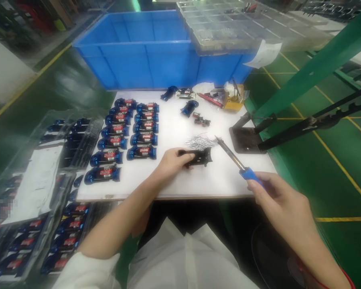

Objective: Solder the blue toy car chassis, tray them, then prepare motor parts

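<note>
My left hand [173, 158] is closed on a black toy car chassis [201, 157] lying on the white table [180, 180]. My right hand [273, 196] grips the blue handle of a soldering iron [232, 155], whose tip points up and left toward a small pile of shiny metal wire pieces [198, 140] just beyond the chassis. Two columns of finished blue toy cars [124, 138] lie at the table's left half.
A big blue plastic crate [144, 52] stands behind the table with a clear compartment box [228, 24] on its right edge. Loose car parts [189, 107], a yellow box [234, 100] and a black iron stand [246, 138] sit at the right. Clear trays of cars [48, 224] lie at left.
</note>
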Tool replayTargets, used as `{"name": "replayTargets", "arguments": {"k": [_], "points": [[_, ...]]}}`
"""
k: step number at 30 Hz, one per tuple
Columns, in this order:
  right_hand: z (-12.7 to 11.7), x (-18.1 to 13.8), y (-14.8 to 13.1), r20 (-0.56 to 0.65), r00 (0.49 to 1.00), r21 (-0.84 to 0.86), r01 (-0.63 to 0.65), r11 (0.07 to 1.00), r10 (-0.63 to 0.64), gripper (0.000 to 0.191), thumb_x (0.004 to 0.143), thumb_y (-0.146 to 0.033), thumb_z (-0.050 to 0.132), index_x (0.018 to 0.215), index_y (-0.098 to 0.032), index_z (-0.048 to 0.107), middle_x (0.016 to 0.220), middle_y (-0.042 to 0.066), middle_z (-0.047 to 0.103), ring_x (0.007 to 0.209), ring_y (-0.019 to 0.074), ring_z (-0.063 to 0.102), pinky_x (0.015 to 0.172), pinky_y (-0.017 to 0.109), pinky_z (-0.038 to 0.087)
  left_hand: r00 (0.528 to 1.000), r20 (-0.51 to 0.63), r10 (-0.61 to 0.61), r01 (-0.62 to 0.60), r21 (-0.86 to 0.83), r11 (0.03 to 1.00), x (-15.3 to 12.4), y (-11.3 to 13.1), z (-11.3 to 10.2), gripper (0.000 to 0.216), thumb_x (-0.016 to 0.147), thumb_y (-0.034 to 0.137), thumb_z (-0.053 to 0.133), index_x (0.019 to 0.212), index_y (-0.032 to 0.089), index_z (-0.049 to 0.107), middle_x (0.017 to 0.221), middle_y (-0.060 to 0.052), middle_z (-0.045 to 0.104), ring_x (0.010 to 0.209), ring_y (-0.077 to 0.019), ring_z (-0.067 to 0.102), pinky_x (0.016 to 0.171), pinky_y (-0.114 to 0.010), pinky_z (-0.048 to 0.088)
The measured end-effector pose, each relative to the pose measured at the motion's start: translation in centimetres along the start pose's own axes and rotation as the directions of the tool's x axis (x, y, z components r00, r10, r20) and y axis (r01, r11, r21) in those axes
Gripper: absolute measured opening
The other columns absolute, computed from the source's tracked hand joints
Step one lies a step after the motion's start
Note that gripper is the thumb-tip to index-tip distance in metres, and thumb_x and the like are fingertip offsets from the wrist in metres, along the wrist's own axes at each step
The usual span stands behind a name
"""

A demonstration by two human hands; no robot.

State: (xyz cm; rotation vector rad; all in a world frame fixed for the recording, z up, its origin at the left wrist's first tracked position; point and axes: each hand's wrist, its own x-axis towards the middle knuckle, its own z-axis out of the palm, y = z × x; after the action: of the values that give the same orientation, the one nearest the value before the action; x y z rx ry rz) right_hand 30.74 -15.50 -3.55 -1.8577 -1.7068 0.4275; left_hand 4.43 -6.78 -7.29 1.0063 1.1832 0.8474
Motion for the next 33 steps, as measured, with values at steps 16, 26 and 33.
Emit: {"name": "replayTargets", "arguments": {"k": [16,26,33], "points": [[3.1,3.8,-4.0,0.498,0.859,0.657,-0.466,0.593,0.123,0.043,0.073,-0.046,0.075,0.103,-0.02,0.059,0.047,-0.013,0.036,0.035,0.0044,0.026,0.033,0.017,0.016,0.434,0.51,0.742,-0.828,0.552,0.105,-5.0,1.4,1.8,0.018,0.091,0.016,0.056,0.098,0.018,0.072,0.086,-0.01,0.074,0.076,-0.0176,0.07,0.069,-0.025,0.057],[3.1,3.6,-4.2,0.482,0.858,0.665,-0.489,0.564,0.176,0.045,0.065,-0.042,0.08,0.1,-0.018,0.063,0.062,-0.007,0.055,0.036,0.0024,0.029,0.032,0.018,0.017,0.131,0.676,0.725,-0.777,0.524,-0.349,-4.5,1.0,1.7,0.019,0.094,0.005,0.05,0.104,0.012,0.064,0.085,-0.005,0.073,0.083,-0.0165,0.072,0.078,-0.029,0.063],[4.3,3.7,-3.9,0.34,0.91,0.728,-0.414,0.547,0.236,0.05,0.064,-0.05,0.079,0.101,-0.019,0.066,0.07,-0.003,0.06,0.037,0.0032,0.032,0.033,0.02,0.022,0.412,0.416,0.811,-0.74,0.672,0.032,-3.6,-0.9,0.2,0.051,0.085,0.028,0.073,0.133,0.023,0.054,0.123,-0.013,0.065,0.114,-0.0256,0.065,0.096,-0.041,0.058]]}}
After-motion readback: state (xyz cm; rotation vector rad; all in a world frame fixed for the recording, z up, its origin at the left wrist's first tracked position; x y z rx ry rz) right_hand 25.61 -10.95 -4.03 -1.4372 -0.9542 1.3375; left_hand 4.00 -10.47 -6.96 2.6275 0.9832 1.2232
